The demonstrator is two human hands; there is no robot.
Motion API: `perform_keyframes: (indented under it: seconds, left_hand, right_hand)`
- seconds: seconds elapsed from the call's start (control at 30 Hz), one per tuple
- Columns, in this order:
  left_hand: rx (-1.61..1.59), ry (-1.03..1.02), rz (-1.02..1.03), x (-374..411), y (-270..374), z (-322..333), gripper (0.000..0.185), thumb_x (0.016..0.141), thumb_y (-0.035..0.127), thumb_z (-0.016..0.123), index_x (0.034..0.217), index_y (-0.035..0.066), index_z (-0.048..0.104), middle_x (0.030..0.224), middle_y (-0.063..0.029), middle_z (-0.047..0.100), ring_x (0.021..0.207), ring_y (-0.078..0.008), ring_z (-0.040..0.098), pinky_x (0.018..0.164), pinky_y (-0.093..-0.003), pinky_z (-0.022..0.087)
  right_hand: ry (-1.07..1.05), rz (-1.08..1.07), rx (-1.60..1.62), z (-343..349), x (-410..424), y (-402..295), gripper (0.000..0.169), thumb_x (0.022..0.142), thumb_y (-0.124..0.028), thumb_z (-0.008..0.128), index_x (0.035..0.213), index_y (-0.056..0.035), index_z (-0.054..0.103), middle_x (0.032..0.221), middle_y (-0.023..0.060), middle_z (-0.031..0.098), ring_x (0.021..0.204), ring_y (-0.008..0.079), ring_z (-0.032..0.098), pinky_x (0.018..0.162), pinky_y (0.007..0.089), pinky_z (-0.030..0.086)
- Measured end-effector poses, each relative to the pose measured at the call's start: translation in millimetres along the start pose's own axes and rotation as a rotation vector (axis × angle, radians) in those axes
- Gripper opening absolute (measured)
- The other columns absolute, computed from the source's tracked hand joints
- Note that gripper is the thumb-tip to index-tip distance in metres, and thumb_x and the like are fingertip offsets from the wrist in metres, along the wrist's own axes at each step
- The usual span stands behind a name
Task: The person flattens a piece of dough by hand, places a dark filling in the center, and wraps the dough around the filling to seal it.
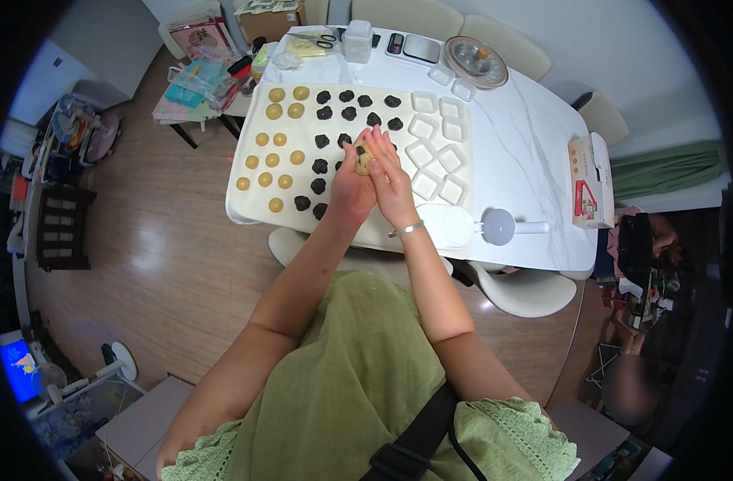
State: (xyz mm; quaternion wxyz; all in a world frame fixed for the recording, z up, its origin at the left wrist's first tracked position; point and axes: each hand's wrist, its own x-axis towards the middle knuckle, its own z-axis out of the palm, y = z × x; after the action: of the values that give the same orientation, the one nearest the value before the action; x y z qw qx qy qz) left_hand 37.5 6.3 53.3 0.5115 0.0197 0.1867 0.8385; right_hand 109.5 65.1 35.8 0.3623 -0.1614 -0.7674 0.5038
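Between my left hand (354, 186) and my right hand (391, 177) lies a tan dough piece (364, 163) with dark filling showing at its top. Both hands cup it above the cream mat (366, 237). Tan dough balls (272, 160) stand in rows on the mat's left part. Dark filling lumps (319, 166) sit in the middle, some of them hidden behind my hands. Square white plastic trays (421, 153) are grouped at the right of the mat. A silver bangle is on my right wrist.
At the table's back are scissors (324, 41), a stacked plastic container (358, 42), a kitchen scale (420, 48) and a lidded pan (476, 60). A white handled tool (500, 227) lies right of the mat, and a box (591, 180) stands farther right. Chairs (519, 291) touch the near edge.
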Motion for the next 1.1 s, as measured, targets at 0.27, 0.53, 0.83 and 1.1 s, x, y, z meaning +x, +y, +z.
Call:
perform_keyframes:
  seconds: [0.27, 0.53, 0.83, 1.1]
  left_hand:
    - [0.012, -0.054, 0.043, -1, 2, 5, 0.049, 0.104, 0.031, 0.025, 0.147, 0.006, 0.023, 0.148, -0.0069, 0.033, 0.137, -0.0211, 0.032, 0.113, -0.0393, 0.027]
    - [0.127, -0.051, 0.099, 6, -7, -11, 0.049, 0.104, 0.032, 0.032, 0.145, 0.007, 0.027, 0.147, -0.0078, 0.034, 0.136, -0.0226, 0.032, 0.114, -0.0412, 0.027]
    - [0.031, -0.015, 0.008, -5, 1, 2, 0.061, 0.102, 0.048, 0.020, 0.151, 0.011, 0.013, 0.147, -0.0075, 0.031, 0.133, -0.0207, 0.034, 0.112, -0.0381, 0.029]
    - [0.187, 0.017, 0.070, -2, -13, -4, 0.065, 0.100, 0.054, 0.019, 0.148, 0.011, 0.022, 0.146, -0.0041, 0.036, 0.134, -0.0198, 0.036, 0.111, -0.0359, 0.029]
  right_hand:
    - [-0.020, 0.060, 0.082, -6, 11, -2, 0.042, 0.097, -0.015, 0.047, 0.138, -0.0069, 0.047, 0.144, 0.0152, 0.044, 0.142, 0.0276, 0.025, 0.113, 0.0352, 0.025]
    - [0.045, 0.076, 0.162, 1, 5, -1, 0.035, 0.094, -0.011, 0.054, 0.128, -0.0101, 0.059, 0.141, 0.0131, 0.048, 0.139, 0.0284, 0.033, 0.111, 0.0375, 0.028]
    - [0.000, 0.039, -0.094, 1, 8, -9, 0.043, 0.091, -0.015, 0.057, 0.132, -0.0043, 0.052, 0.142, 0.0176, 0.045, 0.128, 0.0325, 0.047, 0.106, 0.0383, 0.035]
    - [0.103, 0.052, 0.022, 2, 8, -5, 0.037, 0.095, -0.014, 0.052, 0.129, -0.0014, 0.054, 0.139, 0.0200, 0.047, 0.125, 0.0300, 0.050, 0.101, 0.0348, 0.042]
